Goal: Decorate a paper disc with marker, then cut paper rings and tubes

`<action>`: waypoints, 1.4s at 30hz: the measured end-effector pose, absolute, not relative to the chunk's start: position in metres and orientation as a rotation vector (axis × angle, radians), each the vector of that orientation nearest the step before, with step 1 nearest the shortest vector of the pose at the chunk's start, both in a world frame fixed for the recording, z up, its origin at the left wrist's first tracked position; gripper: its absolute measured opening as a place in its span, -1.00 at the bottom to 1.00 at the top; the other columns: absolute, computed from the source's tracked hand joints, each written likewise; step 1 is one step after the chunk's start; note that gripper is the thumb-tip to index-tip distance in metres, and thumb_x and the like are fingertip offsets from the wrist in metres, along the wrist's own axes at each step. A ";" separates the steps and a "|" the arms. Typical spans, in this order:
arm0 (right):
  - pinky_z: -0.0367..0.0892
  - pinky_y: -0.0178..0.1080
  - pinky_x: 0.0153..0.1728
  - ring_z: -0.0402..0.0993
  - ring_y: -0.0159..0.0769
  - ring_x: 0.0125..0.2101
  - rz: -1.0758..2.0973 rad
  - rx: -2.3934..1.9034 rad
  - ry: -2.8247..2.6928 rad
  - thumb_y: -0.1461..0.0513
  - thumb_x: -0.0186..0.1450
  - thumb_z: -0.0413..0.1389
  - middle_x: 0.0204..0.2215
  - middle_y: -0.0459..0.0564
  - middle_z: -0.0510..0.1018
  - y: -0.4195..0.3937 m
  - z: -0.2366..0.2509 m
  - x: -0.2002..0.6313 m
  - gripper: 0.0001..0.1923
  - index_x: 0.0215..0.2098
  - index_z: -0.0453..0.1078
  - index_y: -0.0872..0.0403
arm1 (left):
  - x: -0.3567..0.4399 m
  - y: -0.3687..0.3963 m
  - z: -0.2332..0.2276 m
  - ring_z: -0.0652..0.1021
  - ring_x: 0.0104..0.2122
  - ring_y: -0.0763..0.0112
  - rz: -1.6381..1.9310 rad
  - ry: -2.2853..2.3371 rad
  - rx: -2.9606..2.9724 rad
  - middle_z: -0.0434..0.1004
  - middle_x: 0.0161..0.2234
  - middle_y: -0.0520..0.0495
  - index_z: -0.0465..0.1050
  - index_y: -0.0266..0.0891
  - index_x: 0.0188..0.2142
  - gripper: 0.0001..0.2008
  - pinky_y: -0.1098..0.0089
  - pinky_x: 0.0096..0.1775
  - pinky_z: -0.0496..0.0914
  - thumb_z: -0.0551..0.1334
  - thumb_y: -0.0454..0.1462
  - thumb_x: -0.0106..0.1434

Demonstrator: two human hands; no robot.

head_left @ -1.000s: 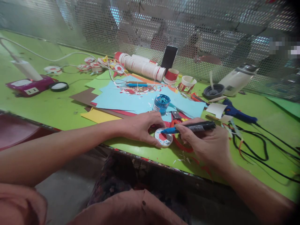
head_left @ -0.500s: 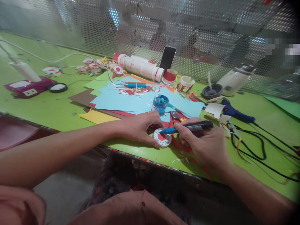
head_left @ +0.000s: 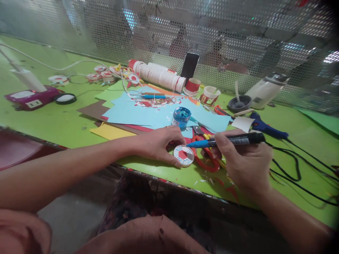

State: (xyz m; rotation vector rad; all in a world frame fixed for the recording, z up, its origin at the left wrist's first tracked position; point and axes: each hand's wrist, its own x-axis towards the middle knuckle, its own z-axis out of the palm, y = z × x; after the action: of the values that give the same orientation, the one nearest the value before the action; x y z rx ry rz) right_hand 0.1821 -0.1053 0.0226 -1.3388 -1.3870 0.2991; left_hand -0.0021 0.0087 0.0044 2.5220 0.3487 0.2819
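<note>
The left hand (head_left: 159,144) lies palm-down near the front edge of the green table (head_left: 53,123), its thumb and fingertips closed lightly around the left rim of a small round white paper disc with a red centre and blue dots (head_left: 183,155), pinning it flat. The right hand (head_left: 243,160) is wrapped around a black marker pen with a blue tip (head_left: 227,141), held nearly level, its long axis running left to right with the tip pointing left toward the disc. That tip sits just above and to the right of the disc, apart from it rather than touching; the disc lies to the left of the right hand and directly at the left hand's fingertips, so the left hand is the nearer one. Red-handled scissors (head_left: 206,160) lie between the disc and the right hand, just under the pen. Beyond the left hand's knuckles stands a small open pot of blue paint (head_left: 181,116) on light blue paper sheets (head_left: 137,113).
</note>
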 end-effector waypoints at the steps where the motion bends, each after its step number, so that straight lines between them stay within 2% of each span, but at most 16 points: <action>1: 0.23 -0.40 -0.74 0.27 -0.50 -0.74 0.307 -1.339 -1.384 0.16 0.24 0.18 -0.75 -0.22 0.39 -0.105 0.022 0.182 -0.82 -0.49 0.42 0.04 | -0.002 0.009 0.005 0.34 -0.27 0.36 0.289 0.350 2.516 0.32 -0.26 -0.05 0.40 -0.26 -0.15 -0.57 0.40 -0.26 0.24 0.33 -0.05 0.08; 6: 0.27 -0.38 -0.70 0.32 -0.48 -0.71 0.303 -1.287 -1.365 0.22 0.25 0.17 -0.71 -0.22 0.41 -0.105 0.022 0.184 -0.94 -0.35 0.45 0.05 | -0.002 0.005 0.008 0.36 -0.24 0.34 0.299 0.368 2.488 0.33 -0.24 -0.06 0.41 -0.23 -0.12 -0.60 0.38 -0.23 0.25 0.32 -0.08 0.10; 10: 0.31 -0.38 -0.66 0.35 -0.48 -0.68 0.346 -1.256 -1.339 0.26 0.25 0.17 -0.67 -0.21 0.42 -0.105 0.023 0.185 -0.92 -0.27 0.47 0.06 | -0.001 0.004 0.008 0.35 -0.24 0.32 0.356 0.418 2.512 0.34 -0.24 -0.09 0.41 -0.27 -0.17 -0.57 0.36 -0.24 0.24 0.30 -0.02 0.09; 16: 0.34 -0.40 -0.64 0.37 -0.50 -0.66 0.361 -1.233 -1.334 0.28 0.25 0.16 -0.62 -0.19 0.44 -0.105 0.026 0.185 -0.94 -0.30 0.47 0.06 | 0.000 0.005 0.005 0.32 -0.31 0.35 0.372 0.490 2.491 0.30 -0.31 -0.05 0.35 -0.28 -0.22 -0.51 0.38 -0.30 0.22 0.33 0.03 0.03; 20: 0.33 -0.40 -0.65 0.38 -0.48 -0.66 0.375 -1.222 -1.320 0.26 0.25 0.16 -0.63 -0.19 0.43 -0.105 0.027 0.184 -0.94 -0.30 0.47 0.07 | -0.001 0.001 0.010 0.32 -0.31 0.35 0.380 0.557 2.444 0.29 -0.27 -0.05 0.32 -0.27 -0.23 -0.43 0.36 -0.30 0.23 0.38 0.07 -0.08; 23: 0.34 -0.41 -0.65 0.38 -0.47 -0.66 0.395 -1.223 -1.280 0.22 0.24 0.17 -0.63 -0.18 0.43 -0.104 0.024 0.187 -0.92 -0.29 0.47 0.06 | -0.004 -0.004 0.014 0.34 -0.33 0.36 0.331 0.617 2.404 0.31 -0.26 -0.06 0.31 -0.26 -0.23 -0.52 0.36 -0.32 0.26 0.34 0.02 0.00; 26: 0.37 -0.38 -0.60 0.39 -0.45 -0.61 0.391 -1.232 -1.282 0.19 0.23 0.18 -0.58 -0.14 0.47 -0.100 0.020 0.193 -0.88 -0.29 0.48 0.06 | -0.007 -0.005 0.015 0.37 -0.36 0.36 0.283 0.655 2.361 0.35 -0.25 -0.08 0.30 -0.25 -0.12 -0.50 0.35 -0.34 0.29 0.30 -0.02 0.05; 28: 0.37 -0.35 -0.58 0.38 -0.42 -0.59 0.359 -1.253 -1.299 0.17 0.23 0.18 -0.57 -0.13 0.47 -0.097 0.019 0.197 -0.86 -0.29 0.48 0.07 | -0.010 -0.003 0.014 0.41 -0.30 0.33 0.274 0.634 2.330 0.37 -0.13 -0.13 0.18 -0.22 0.10 -0.31 0.32 -0.28 0.34 0.31 -0.04 0.03; 30: 0.34 -0.34 -0.57 0.36 -0.42 -0.60 0.333 -1.283 -1.290 0.16 0.23 0.18 -0.59 -0.14 0.45 -0.094 0.020 0.199 -0.84 -0.30 0.47 0.09 | -0.011 -0.001 0.014 0.42 -0.20 0.26 0.273 0.570 2.348 0.33 0.00 -0.18 0.07 -0.18 0.21 -0.19 0.27 -0.17 0.35 0.33 -0.07 0.01; 32: 0.34 -0.32 -0.54 0.35 -0.42 -0.60 0.356 -1.295 -1.260 0.15 0.22 0.19 -0.60 -0.14 0.44 -0.092 0.021 0.201 -0.82 -0.28 0.46 0.10 | -0.011 0.001 0.014 0.39 -0.08 0.18 0.271 0.457 2.404 0.32 0.04 -0.17 0.13 -0.16 0.19 -0.23 0.21 -0.04 0.31 0.34 -0.12 -0.01; 34: 0.35 -0.29 -0.50 0.37 -0.40 -0.58 0.412 -1.275 -1.217 0.15 0.22 0.19 -0.59 -0.13 0.45 -0.089 0.021 0.203 -0.80 -0.25 0.46 0.11 | -0.011 0.002 0.014 0.37 -0.04 0.15 0.271 0.363 2.440 0.36 0.02 -0.14 0.23 -0.16 0.13 -0.31 0.21 -0.01 0.29 0.34 -0.17 -0.01; 38: 0.34 -0.27 -0.49 0.39 -0.37 -0.54 0.579 -1.140 -1.195 0.15 0.25 0.15 -0.57 -0.11 0.47 -0.085 0.025 0.211 -0.76 -0.18 0.44 0.12 | -0.009 0.003 0.013 0.43 -0.16 0.23 0.278 0.350 2.393 0.43 -0.06 -0.13 0.30 -0.18 0.09 -0.41 0.33 -0.21 0.34 0.31 -0.22 0.03; 42: 0.33 -0.28 -0.50 0.39 -0.38 -0.55 0.633 -1.185 -1.280 0.08 0.26 0.13 -0.57 -0.10 0.47 -0.076 0.043 0.207 -0.71 -0.20 0.44 0.15 | -0.009 0.004 0.012 0.43 -0.15 0.26 0.309 0.294 2.366 0.45 -0.06 -0.12 0.33 -0.16 0.07 -0.50 0.35 -0.17 0.33 0.28 -0.17 0.12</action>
State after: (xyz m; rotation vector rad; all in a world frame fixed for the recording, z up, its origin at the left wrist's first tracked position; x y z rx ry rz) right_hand 0.2070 -0.0764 0.0434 -1.1847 -1.2798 0.6328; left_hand -0.0085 0.0035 0.0123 2.3659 0.2937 0.3092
